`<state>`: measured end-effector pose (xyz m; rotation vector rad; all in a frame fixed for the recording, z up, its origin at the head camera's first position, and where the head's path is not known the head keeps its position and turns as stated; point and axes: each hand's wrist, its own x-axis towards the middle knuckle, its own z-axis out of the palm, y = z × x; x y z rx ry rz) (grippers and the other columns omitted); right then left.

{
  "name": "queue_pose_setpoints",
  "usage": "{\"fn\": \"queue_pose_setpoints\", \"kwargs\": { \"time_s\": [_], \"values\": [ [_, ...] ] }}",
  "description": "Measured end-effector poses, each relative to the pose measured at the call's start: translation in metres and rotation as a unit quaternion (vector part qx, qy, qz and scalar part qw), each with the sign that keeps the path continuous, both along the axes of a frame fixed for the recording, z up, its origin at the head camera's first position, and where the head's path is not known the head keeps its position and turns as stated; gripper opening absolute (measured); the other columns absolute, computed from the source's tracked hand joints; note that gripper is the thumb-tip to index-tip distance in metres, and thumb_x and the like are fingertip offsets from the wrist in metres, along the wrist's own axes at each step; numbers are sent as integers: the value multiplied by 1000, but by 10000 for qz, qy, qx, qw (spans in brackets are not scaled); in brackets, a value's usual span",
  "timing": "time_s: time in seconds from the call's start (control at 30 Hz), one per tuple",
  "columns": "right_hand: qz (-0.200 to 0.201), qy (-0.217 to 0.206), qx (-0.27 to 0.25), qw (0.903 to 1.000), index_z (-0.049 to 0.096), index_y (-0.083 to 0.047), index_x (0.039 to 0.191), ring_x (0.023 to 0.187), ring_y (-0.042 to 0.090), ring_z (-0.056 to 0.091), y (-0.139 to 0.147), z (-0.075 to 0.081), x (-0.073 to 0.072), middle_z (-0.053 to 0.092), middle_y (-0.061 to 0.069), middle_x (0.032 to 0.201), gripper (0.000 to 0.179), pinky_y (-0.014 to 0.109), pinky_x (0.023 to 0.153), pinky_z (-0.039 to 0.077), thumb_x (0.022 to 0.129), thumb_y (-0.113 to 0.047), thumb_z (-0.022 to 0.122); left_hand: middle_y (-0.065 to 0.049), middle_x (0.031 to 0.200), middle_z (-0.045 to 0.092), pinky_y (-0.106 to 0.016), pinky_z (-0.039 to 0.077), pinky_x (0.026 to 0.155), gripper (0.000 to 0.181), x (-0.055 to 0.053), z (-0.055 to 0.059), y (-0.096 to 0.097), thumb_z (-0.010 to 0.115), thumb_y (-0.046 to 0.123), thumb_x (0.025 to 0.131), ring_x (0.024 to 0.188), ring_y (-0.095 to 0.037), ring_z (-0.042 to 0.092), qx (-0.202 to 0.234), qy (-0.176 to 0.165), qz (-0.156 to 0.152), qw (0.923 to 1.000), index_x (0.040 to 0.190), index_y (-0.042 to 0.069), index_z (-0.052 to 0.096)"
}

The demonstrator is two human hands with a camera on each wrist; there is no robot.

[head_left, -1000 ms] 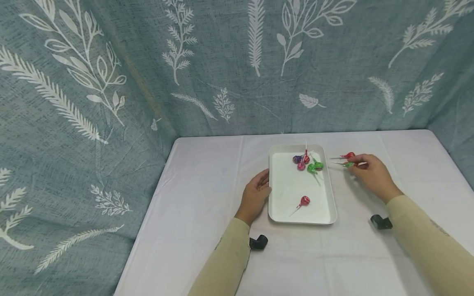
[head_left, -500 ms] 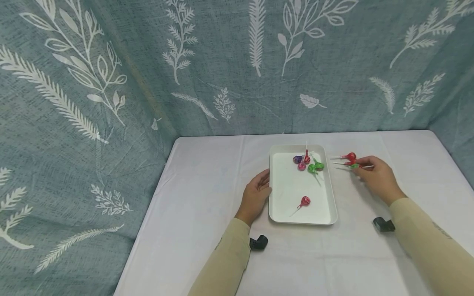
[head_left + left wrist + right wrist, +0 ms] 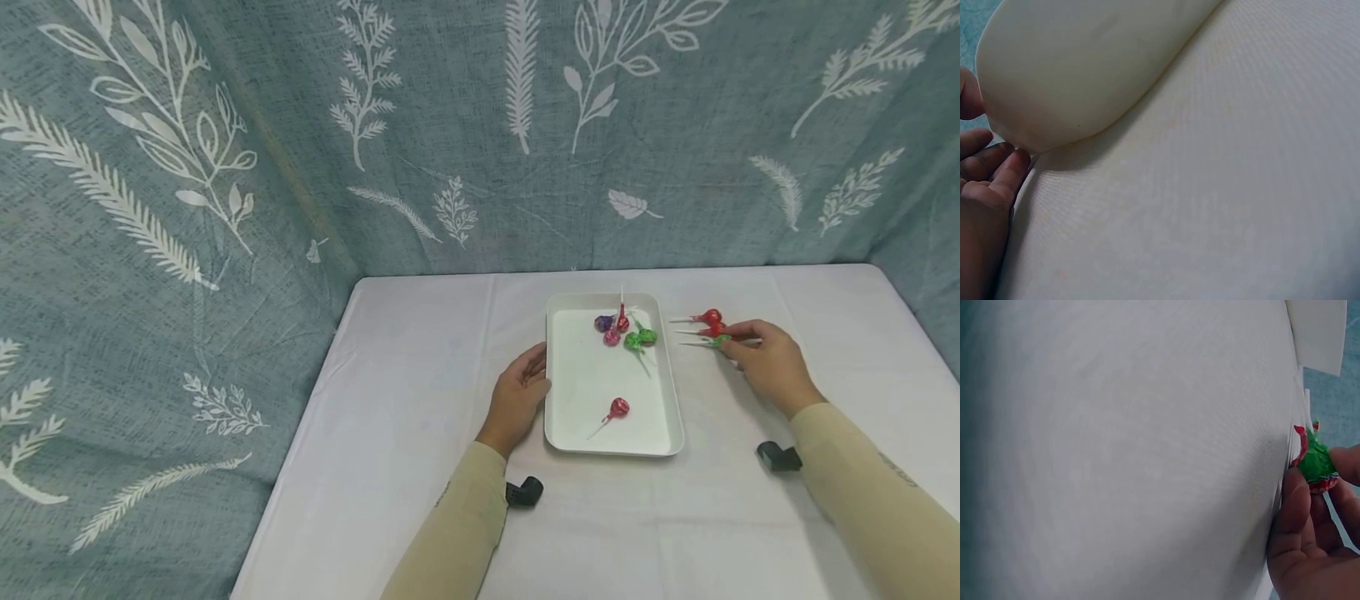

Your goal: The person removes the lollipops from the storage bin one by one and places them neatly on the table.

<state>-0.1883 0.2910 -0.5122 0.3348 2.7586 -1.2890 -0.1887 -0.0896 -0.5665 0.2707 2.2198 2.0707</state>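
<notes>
My right hand (image 3: 772, 367) pinches a green-wrapped lollipop (image 3: 721, 341) between thumb and fingers, right of the tray, its white stick pointing left. In the right wrist view that lollipop (image 3: 1316, 461) shows a green wrapper with a red and white band. Just beyond it two red lollipops, a farther one (image 3: 710, 317) and a nearer one (image 3: 716, 330), lie with sticks also pointing left. The left hand (image 3: 517, 396) rests its fingertips against the left wall of a white tray (image 3: 592, 448); the left wrist view shows its fingers (image 3: 1013, 167) at the tray's outer side.
At the tray's far end lie a purple lollipop (image 3: 603, 323), a pink one (image 3: 611, 337), a red one (image 3: 622, 323) and green ones (image 3: 633, 341). A single red lollipop (image 3: 618, 407) sits nearer. White cloth (image 3: 420, 400) covers the table; a blue-green leaf-patterned curtain (image 3: 465, 125) hangs behind.
My right hand has moved slightly right and nearer with the green lollipop, which now lines up beside the two red ones. The second red lollipop shows more. Left hand and tray stay put.
</notes>
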Motion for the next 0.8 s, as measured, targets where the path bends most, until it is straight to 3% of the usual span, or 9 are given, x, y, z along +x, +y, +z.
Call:
{"fn": "queue_pose_setpoints", "kwargs": {
  "time_s": [0.2, 0.57, 0.8],
  "values": [
    [0, -17, 67, 10000, 55, 10, 144, 118, 45, 63, -1, 1, 0, 54, 33, 142, 43, 25, 76, 59, 113, -20, 59, -8, 154, 61, -28, 51, 113, 58, -1, -1, -1, 59, -3, 101, 137, -18, 61, 136, 23, -31, 9999, 158, 1, 53],
    [-2, -8, 69, 10000, 55, 10, 142, 119, 46, 62, 0, 1, 1, 55, 33, 141, 42, 21, 74, 58, 112, -20, 60, -8, 153, 62, -29, 49, 115, 58, -1, -1, 0, 58, -2, 100, 139, -19, 59, 64, 40, -3, 10000, 158, 1, 54],
    [41, 97, -50, 9999, 55, 11, 142, 119, 47, 62, 1, 1, 2, 56, 33, 140, 43, 11, 66, 52, 112, -20, 60, -6, 154, 61, -28, 49, 115, 58, 0, 2, 0, 59, -1, 101, 139, -17, 60, 21, -57, 14, 10000, 158, 3, 54]
  ]
}}
